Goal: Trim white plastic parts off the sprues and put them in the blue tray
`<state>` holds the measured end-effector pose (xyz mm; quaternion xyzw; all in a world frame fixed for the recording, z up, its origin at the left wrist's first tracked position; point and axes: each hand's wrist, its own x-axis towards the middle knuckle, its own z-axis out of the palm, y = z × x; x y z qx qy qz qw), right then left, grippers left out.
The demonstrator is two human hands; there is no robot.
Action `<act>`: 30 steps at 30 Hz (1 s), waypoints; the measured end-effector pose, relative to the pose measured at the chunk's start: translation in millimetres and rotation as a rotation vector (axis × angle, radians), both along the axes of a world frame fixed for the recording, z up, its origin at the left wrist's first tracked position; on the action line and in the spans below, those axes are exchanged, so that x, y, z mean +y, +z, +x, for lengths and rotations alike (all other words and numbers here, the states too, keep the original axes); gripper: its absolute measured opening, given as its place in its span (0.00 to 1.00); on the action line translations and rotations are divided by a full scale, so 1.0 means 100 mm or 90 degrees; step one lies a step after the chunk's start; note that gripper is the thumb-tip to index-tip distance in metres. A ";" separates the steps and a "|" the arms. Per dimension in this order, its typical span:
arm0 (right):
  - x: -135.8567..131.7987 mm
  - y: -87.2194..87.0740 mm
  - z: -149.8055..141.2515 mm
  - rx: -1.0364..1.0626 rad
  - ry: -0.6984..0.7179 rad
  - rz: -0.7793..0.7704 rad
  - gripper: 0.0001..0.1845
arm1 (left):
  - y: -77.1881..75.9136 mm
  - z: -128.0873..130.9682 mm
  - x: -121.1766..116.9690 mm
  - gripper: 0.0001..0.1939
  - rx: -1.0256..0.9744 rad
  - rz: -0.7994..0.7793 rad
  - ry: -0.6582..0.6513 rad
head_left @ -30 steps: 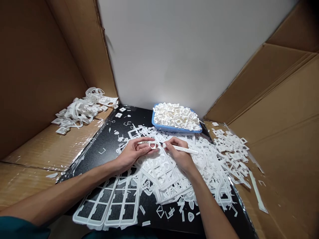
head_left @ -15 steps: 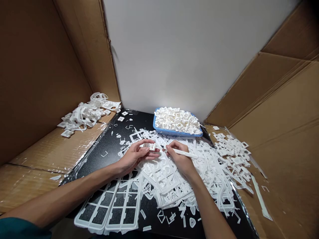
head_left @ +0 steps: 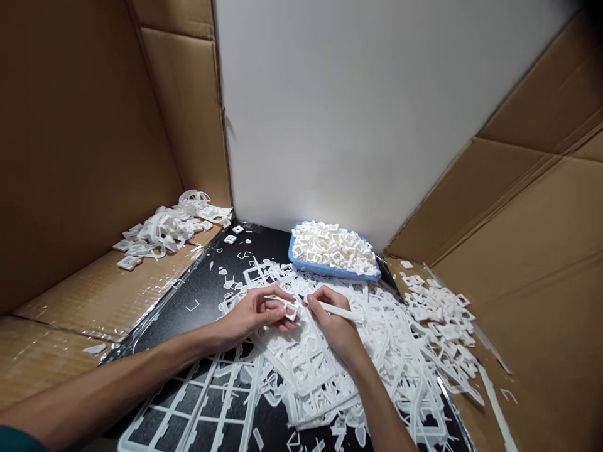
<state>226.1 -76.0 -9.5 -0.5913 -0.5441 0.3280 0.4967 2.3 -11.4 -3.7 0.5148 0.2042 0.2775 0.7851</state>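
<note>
Between the thumb and fingers of my left hand (head_left: 264, 311) is a small white square plastic frame (head_left: 291, 311), tilted toward me. My right hand (head_left: 333, 319) is closed like a pen grip around a slim white-handled tool (head_left: 343, 312); its tip, too small to make out, points left at the frame. Both hands hover close together over a heap of white plastic scraps and sprue sheets (head_left: 306, 364). Just beyond them stands a blue tray (head_left: 330, 270) piled high with similar small white square pieces.
White gridded frames (head_left: 188, 408) lie at the black table's front left. More white pieces are heaped on cardboard at the left (head_left: 167, 229) and right (head_left: 440, 320). Cardboard walls (head_left: 527, 238) flank both sides, and a pale panel (head_left: 367, 113) rises behind the tray.
The view has tipped upward, so everything sits lower in the picture. My left fingers have curled further round the square frame and turned it; my right hand keeps the tool beside it.
</note>
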 end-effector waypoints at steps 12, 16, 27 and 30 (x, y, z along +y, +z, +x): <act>0.06 -0.07 -0.05 -0.033 -0.025 0.034 0.17 | 0.45 0.22 0.34 0.26 0.091 0.297 0.115; 0.06 -0.09 -0.04 -0.042 -0.036 0.036 0.18 | 0.82 0.46 0.82 0.21 0.139 0.532 0.261; 0.04 -0.07 -0.03 -0.057 -0.036 0.014 0.16 | 0.91 0.93 1.61 0.25 0.196 0.617 0.297; 0.03 -0.06 -0.04 -0.053 -0.035 0.012 0.15 | 0.91 1.00 1.66 0.26 0.223 0.632 0.266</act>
